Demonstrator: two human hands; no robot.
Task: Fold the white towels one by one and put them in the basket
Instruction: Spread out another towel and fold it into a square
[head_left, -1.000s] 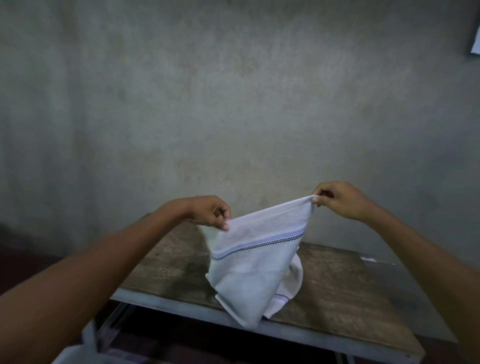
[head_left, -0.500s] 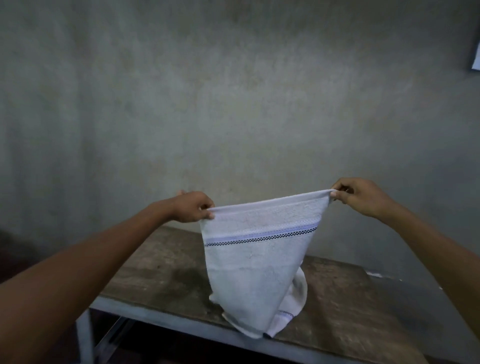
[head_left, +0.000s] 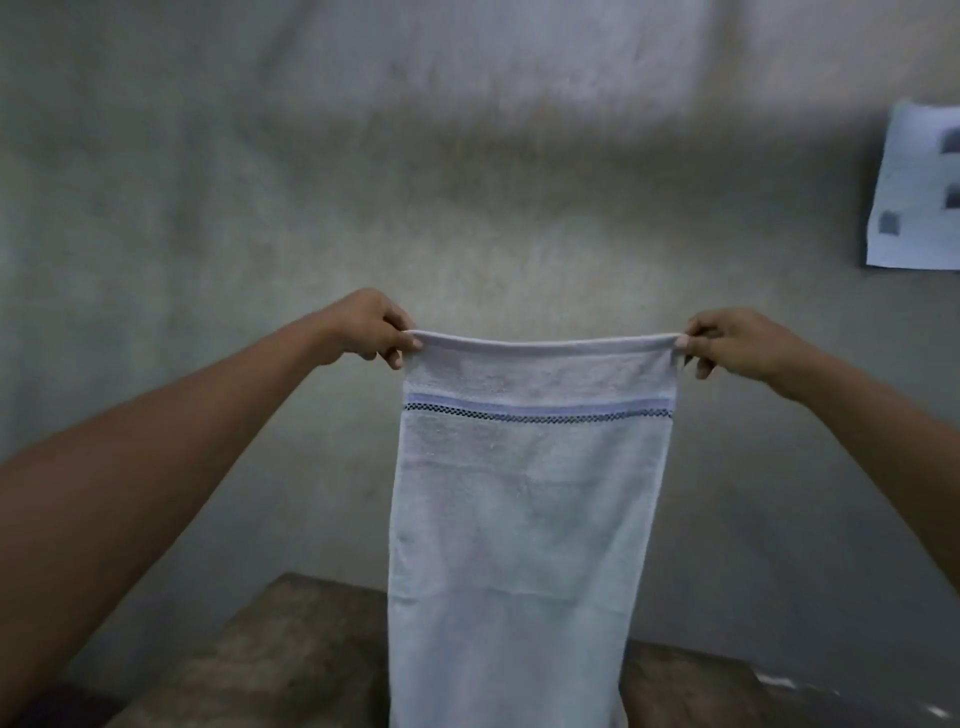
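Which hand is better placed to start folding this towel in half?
Neither clearly: the left hand and right hand each pinch a top corner of the towel, level; either could cross over.

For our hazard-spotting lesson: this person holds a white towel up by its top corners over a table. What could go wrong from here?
1. The left hand and right hand each pinch only a top corner of the towel; if either grip slips, that side would likely drop and the spread be lost.
2. The towel's lower end hangs out of view in front of the table; it may bunch or crease unseen when laid down.
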